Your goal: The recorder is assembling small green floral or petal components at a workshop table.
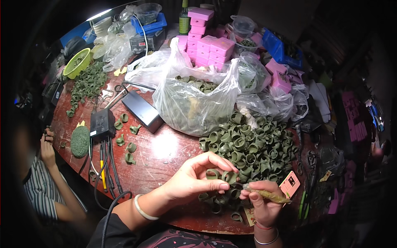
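My left hand is closed around a green ring, pinched between thumb and fingers. A second green ring sits beside it in the same hand. Close by on the right, my right hand grips a tool with a thick yellowish handle. Its thin front end points left at the rings; the tip is too small to make out. Just beyond both hands spreads a big pile of green rings, and a few more lie under and between them.
An open plastic bag of green pieces stands behind the pile, near pink boxes. On the left are a black box with cables, a green oval pad, a lime basket and another person's arm. A pink card lies at right.
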The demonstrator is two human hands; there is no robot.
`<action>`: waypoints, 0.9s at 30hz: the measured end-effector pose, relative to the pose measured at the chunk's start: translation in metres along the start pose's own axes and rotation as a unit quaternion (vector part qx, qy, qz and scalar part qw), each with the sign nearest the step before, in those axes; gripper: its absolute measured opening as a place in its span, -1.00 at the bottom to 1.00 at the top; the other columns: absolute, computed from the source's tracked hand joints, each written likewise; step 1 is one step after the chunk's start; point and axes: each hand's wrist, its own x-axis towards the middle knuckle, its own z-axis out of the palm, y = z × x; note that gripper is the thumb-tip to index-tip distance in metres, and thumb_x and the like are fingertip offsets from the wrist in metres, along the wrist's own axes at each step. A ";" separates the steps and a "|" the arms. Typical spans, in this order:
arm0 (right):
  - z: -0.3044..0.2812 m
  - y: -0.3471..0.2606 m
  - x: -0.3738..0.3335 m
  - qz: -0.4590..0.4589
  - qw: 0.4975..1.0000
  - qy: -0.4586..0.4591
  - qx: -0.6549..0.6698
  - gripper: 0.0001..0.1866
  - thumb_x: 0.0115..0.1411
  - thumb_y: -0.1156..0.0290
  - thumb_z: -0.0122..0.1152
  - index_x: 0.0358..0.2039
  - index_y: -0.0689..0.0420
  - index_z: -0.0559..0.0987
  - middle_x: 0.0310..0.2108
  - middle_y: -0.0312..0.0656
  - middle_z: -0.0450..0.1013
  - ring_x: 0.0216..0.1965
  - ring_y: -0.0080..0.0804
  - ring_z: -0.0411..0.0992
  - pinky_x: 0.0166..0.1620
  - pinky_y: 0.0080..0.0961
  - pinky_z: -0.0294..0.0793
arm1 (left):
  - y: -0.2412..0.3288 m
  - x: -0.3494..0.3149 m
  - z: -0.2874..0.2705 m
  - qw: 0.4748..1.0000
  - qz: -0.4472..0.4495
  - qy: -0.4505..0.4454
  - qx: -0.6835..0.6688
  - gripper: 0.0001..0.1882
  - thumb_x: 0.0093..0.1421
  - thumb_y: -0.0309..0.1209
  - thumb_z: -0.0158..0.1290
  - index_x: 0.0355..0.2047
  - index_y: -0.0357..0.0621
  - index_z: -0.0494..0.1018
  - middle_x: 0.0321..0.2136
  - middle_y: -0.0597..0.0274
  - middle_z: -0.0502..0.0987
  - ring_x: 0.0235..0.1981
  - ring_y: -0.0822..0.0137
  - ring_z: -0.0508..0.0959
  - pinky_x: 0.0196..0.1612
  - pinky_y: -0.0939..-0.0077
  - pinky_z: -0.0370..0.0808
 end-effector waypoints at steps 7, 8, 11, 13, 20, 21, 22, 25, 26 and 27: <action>-0.010 -0.009 0.012 0.053 0.982 0.139 -0.115 -0.86 0.28 0.56 0.08 -0.16 0.31 0.46 -0.44 -0.12 0.54 -0.52 -0.51 0.47 -0.41 -0.67 0.48 | 0.008 0.001 -0.004 0.980 -0.143 0.045 -0.133 -0.74 0.35 -0.26 -0.08 -0.10 -0.18 0.34 -0.20 0.00 0.52 -0.69 0.45 0.39 -0.72 0.74 0.20; -0.009 -0.004 0.013 0.029 0.974 0.125 -0.185 -0.87 0.25 0.58 0.12 -0.19 0.27 0.49 -0.43 -0.13 0.54 -0.50 -0.51 0.46 -0.39 -0.66 0.47 | 0.009 0.001 -0.004 0.980 -0.144 0.044 -0.134 -0.74 0.35 -0.26 -0.08 -0.10 -0.18 0.34 -0.20 0.00 0.52 -0.69 0.45 0.39 -0.72 0.74 0.20; -0.005 0.004 0.023 -0.075 0.902 0.025 -0.425 -0.72 -0.03 0.70 0.31 -0.28 0.14 0.57 -0.36 -0.15 0.50 -0.36 -0.25 0.45 -0.28 -0.42 0.44 | 0.010 0.002 -0.004 0.965 -0.173 0.075 -0.180 -0.73 0.36 -0.22 -0.09 -0.14 -0.18 0.37 -0.30 0.04 0.52 -0.73 0.43 0.41 -0.78 0.73 0.14; -0.005 0.005 0.024 -0.083 0.885 -0.027 -0.458 -0.72 -0.06 0.70 0.31 -0.30 0.15 0.57 -0.37 -0.14 0.49 -0.31 -0.16 0.43 -0.23 -0.35 0.42 | 0.015 0.005 0.002 0.968 -0.158 0.050 -0.191 -0.74 0.35 -0.23 -0.09 -0.15 -0.17 0.36 -0.36 0.06 0.50 -0.72 0.43 0.41 -0.80 0.73 0.12; -0.002 0.004 0.021 -0.102 0.876 -0.015 -0.471 -0.73 -0.10 0.72 0.33 -0.35 0.20 0.54 -0.46 -0.13 0.45 -0.41 -0.17 0.41 -0.32 -0.39 0.40 | 0.003 -0.002 0.001 0.983 -0.152 0.077 -0.076 -0.88 0.26 -0.40 0.09 -0.26 -0.18 0.48 -0.48 0.27 0.49 -0.61 0.55 0.38 -0.55 0.70 0.29; -0.002 0.004 0.021 -0.120 0.900 0.011 -0.419 -0.76 -0.06 0.72 0.35 -0.37 0.21 0.53 -0.49 -0.16 0.47 -0.49 -0.34 0.43 -0.38 -0.48 0.41 | 0.001 -0.001 0.001 0.983 -0.153 0.097 -0.029 -0.87 0.24 -0.42 0.12 -0.23 -0.19 0.50 -0.46 0.29 0.50 -0.55 0.56 0.41 -0.51 0.71 0.32; 0.000 0.003 0.016 -0.063 0.930 0.037 -0.361 -0.77 -0.02 0.73 0.34 -0.37 0.22 0.51 -0.45 -0.20 0.46 -0.47 -0.44 0.42 -0.35 -0.56 0.42 | 0.005 0.001 0.006 0.988 -0.120 0.092 0.040 -0.81 0.19 -0.45 0.17 -0.18 -0.19 0.51 -0.38 0.29 0.52 -0.49 0.56 0.43 -0.44 0.70 0.36; 0.004 0.001 0.009 -0.008 0.956 0.053 -0.288 -0.76 0.04 0.73 0.32 -0.33 0.23 0.45 -0.38 -0.24 0.46 -0.39 -0.59 0.45 -0.29 -0.68 0.47 | -0.004 0.009 0.007 0.938 0.135 0.019 0.318 -0.62 0.07 -0.47 0.28 -0.07 -0.15 0.51 -0.14 0.27 0.48 -0.24 0.49 0.48 -0.30 0.63 0.45; 0.006 0.002 0.008 -0.009 0.969 0.042 -0.243 -0.77 0.05 0.69 0.33 -0.32 0.22 0.48 -0.40 -0.22 0.49 -0.39 -0.57 0.48 -0.28 -0.66 0.48 | -0.003 0.008 0.011 0.942 0.122 0.008 0.314 -0.63 0.06 -0.48 0.28 -0.09 -0.17 0.51 -0.13 0.23 0.49 -0.25 0.49 0.48 -0.29 0.62 0.45; 0.007 0.003 0.007 -0.010 0.980 0.031 -0.198 -0.79 0.06 0.66 0.34 -0.31 0.21 0.50 -0.42 -0.20 0.52 -0.39 -0.55 0.52 -0.28 -0.64 0.49 | 0.000 0.006 0.015 0.945 0.109 -0.003 0.309 -0.65 0.06 -0.49 0.29 -0.12 -0.19 0.52 -0.11 0.20 0.49 -0.27 0.49 0.48 -0.28 0.61 0.44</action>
